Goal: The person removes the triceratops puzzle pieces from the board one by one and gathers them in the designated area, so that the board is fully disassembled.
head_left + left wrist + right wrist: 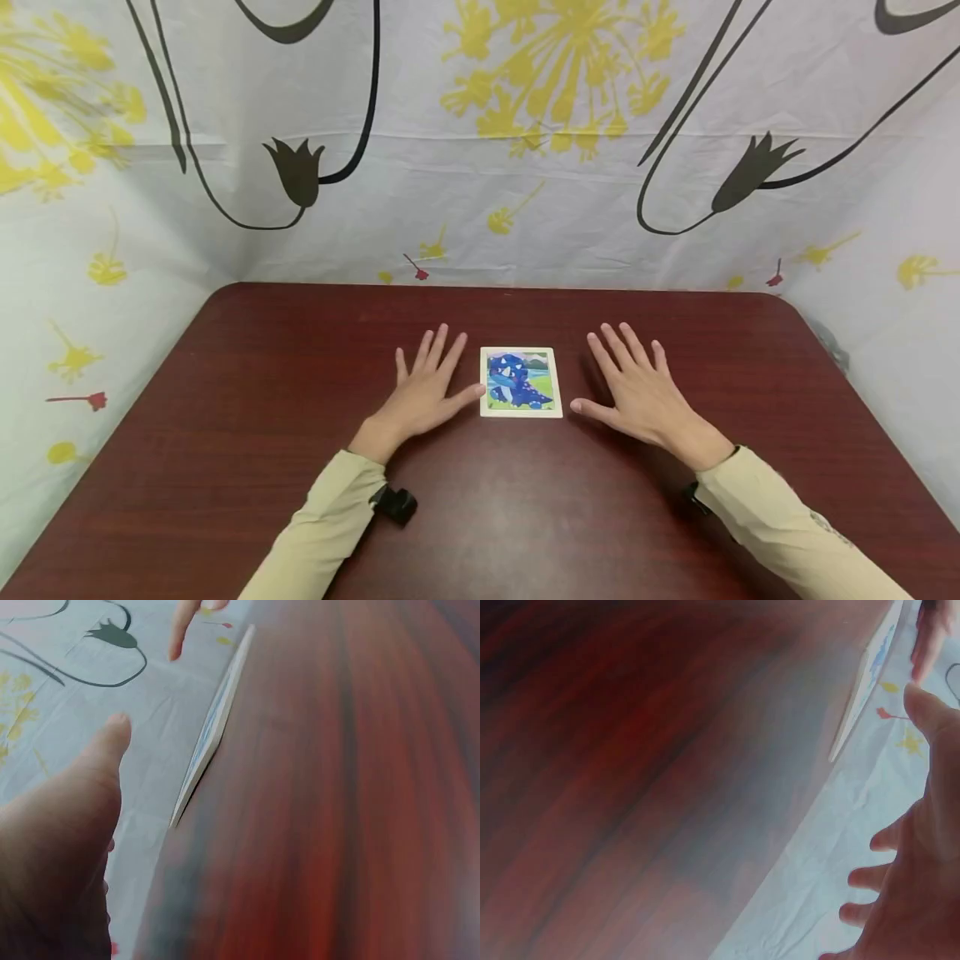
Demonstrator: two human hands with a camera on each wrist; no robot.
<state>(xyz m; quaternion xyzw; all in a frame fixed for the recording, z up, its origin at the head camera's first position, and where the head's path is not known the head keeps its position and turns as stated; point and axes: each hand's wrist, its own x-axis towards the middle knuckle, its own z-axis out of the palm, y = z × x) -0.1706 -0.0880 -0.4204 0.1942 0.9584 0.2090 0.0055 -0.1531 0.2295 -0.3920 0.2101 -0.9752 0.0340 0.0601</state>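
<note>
A square picture puzzle [521, 382] with a pale frame lies flat on the dark red table [480, 500]; its picture is a blue dinosaur on grass by water. To its left, my left hand [423, 396] is spread with straight fingers, the thumb tip overlapping the frame's left edge in the head view. My right hand [645, 396] is on the other side, fingers also spread and straight, its thumb a short gap from the frame. Neither hand grips anything. Edge-on, the puzzle [214, 727] looks thin in the left wrist view, beyond the left thumb [101, 761].
A white cloth [420, 108] printed with yellow and dark flowers hangs behind the table and down both sides. Dark wrist devices [395, 505] sit at the sleeve cuffs. Something clear and crumpled [831, 346] lies by the table's right edge.
</note>
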